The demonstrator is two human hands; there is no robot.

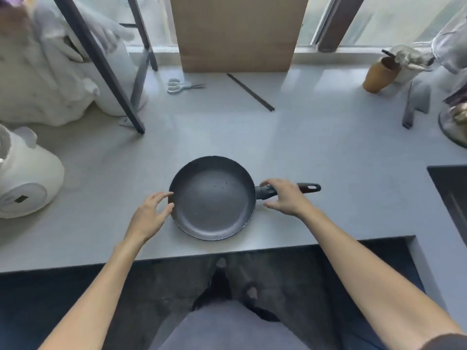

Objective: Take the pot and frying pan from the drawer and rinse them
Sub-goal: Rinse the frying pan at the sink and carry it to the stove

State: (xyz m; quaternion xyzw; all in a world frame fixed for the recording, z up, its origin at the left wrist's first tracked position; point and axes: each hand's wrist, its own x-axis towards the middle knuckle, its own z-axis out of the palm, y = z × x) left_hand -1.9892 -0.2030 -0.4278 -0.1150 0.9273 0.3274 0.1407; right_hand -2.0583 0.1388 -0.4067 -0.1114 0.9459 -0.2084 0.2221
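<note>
A broad bare stretch of the grey countertop (328, 157) is found behind and to the right of the frying pan (212, 198), interrupted only by a thin dark strip (250, 92) and a pair of scissors (182, 85) lying near the cardboard sheet (237, 31) at the back edge. Passage on the left is restricted by the slanted dark frame legs (101, 66), the white bags (45, 72) behind them and a white appliance (25, 183) at the near left. The right side is bounded by the dark sink (452, 195), a brown cup (379, 74) and a small dark stand (414, 104).
</note>
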